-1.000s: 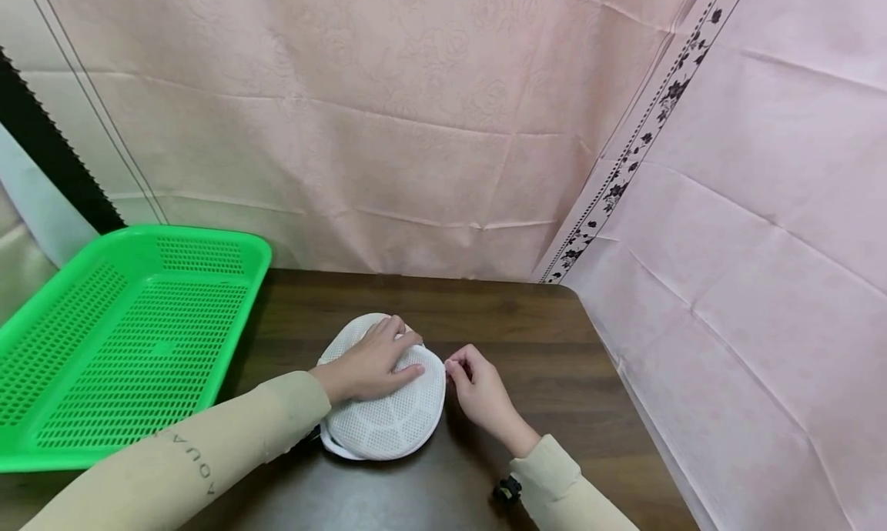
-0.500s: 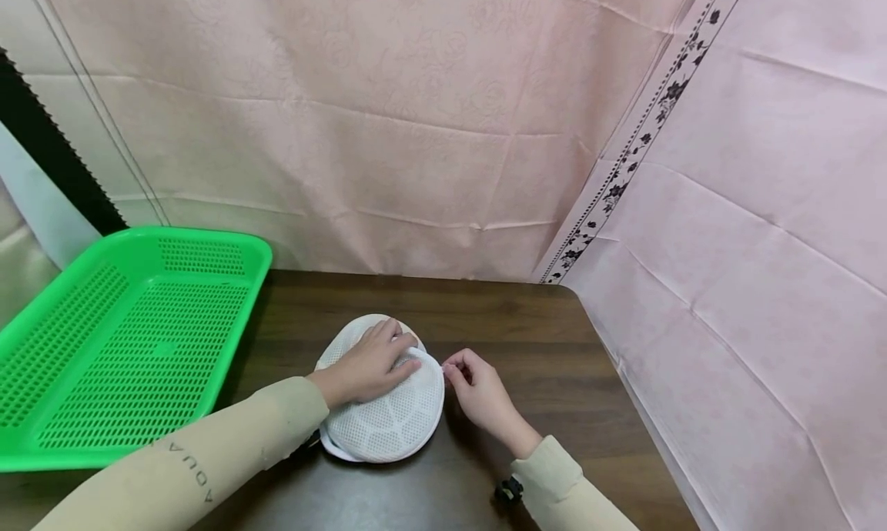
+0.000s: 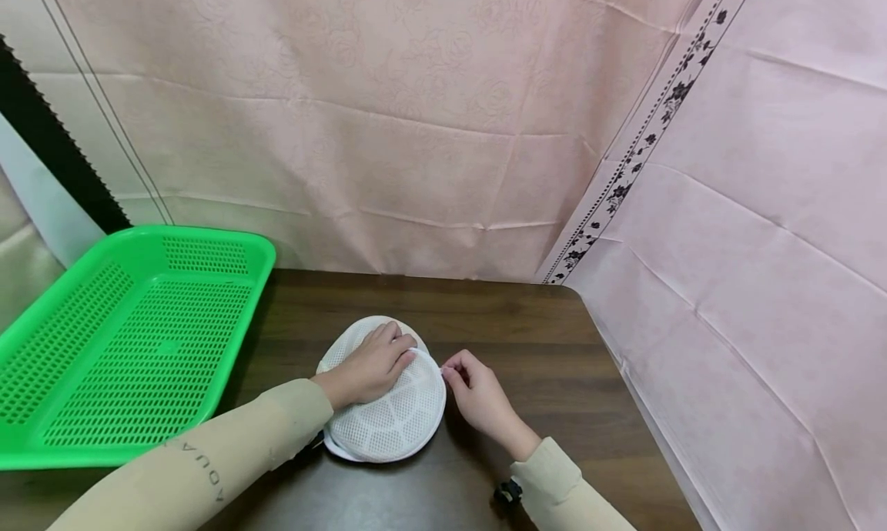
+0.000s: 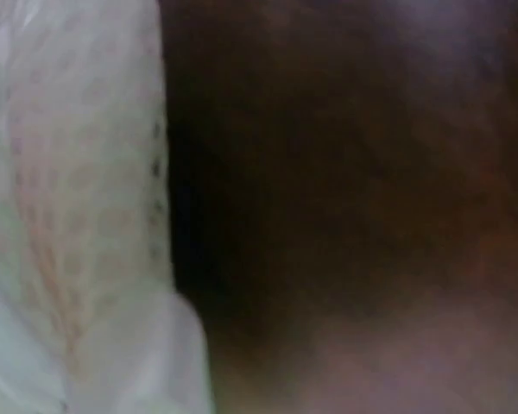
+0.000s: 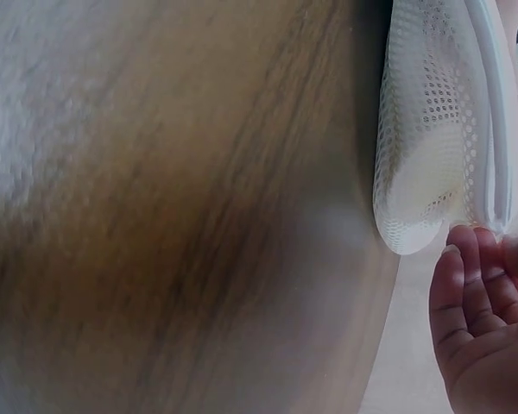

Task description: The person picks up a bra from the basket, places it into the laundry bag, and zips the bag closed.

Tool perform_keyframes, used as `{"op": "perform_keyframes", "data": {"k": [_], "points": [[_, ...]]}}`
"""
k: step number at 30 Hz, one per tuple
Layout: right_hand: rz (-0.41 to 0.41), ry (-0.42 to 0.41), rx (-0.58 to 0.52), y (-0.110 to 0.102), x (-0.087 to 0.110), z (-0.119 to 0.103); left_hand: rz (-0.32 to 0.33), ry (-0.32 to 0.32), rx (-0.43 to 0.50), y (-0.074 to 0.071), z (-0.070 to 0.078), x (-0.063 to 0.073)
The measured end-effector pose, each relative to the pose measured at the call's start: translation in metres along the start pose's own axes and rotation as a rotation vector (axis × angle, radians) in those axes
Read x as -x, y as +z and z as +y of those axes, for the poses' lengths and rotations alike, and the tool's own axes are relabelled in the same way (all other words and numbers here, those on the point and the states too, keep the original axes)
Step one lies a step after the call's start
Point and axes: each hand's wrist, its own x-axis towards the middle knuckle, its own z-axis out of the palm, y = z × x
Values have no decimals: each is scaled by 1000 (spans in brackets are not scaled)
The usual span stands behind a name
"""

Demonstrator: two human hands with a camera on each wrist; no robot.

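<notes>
In the head view a round white mesh laundry bag (image 3: 391,419) lies on the wooden table, two overlapping discs of it showing. My left hand (image 3: 370,365) holds it from above, its bent fingers toward the rear disc and thumb by the front disc's rim. Between thumb and fingertips, my right hand (image 3: 478,392) pinches something small at the bag's right edge, too small to make out. From the right wrist, the mesh bag (image 5: 427,147) shows its thick white rim, with the right fingers (image 5: 466,276) at its end. Blurred white mesh (image 4: 86,155) fills the left wrist view's left side.
A green perforated plastic basket (image 3: 239,346) stands at the left of the table (image 3: 513,323). Pink patterned cloth (image 3: 416,169) hangs behind the table, and pale cloth (image 3: 748,246) closes off the right side. A dark band is on my right wrist.
My left thumb has drawn in nearer to the fingers on the bag. My right hand keeps its pinch at the bag's edge, shifted very slightly down and left. The head view has shifted slightly.
</notes>
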Motion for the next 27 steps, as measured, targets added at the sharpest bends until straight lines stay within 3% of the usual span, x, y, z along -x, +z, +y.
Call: {"op": "perform_keyframes", "data": {"k": [12, 19, 27], "points": [[42, -33, -13, 4, 1, -1, 4, -11, 0, 2, -2, 1], [49, -71, 10, 5, 0, -3, -4, -72, 36, 0, -3, 2], [25, -24, 36, -2, 5, -7, -11, -74, 72, 0, -2, 1]]}}
